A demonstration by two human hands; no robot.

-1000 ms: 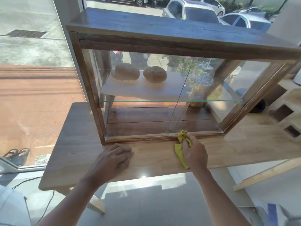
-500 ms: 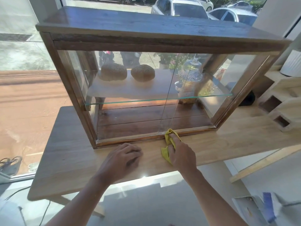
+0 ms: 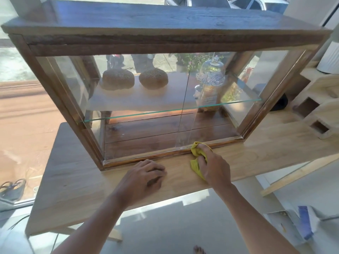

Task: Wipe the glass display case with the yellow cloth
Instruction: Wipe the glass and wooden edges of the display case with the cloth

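Nearest the camera, two bare forearms reach forward over a pale floor to a light wooden desk [image 3: 77,182]. The left hand [image 3: 145,176] rests palm down on the desk near its front edge, fingers loosely curled, holding nothing. The right hand [image 3: 213,166] is closed around a bunched yellow cloth [image 3: 197,153], fingers pinching it into a wad; the cloth's upper end presses against the bottom wooden rail of the glass display case [image 3: 165,43], right of the rail's middle, just below where the two front panes meet.

Over the last second the cloth hand has stayed low on that bottom rail, barely shifting, while the left hand has slid closer to the case. That suggests the wiping is still confined to the lower edge; the large glass front above appears yet to be covered.

The case stands on the desk's far half. Inside, on a glass shelf [image 3: 165,111], sit two round loaves [image 3: 117,79] at left and a glass dome [image 3: 211,74] at right. Beyond the case, a window shows a sunlit street and parked cars. Pale wooden blocks [image 3: 317,107] sit at the desk's right end.
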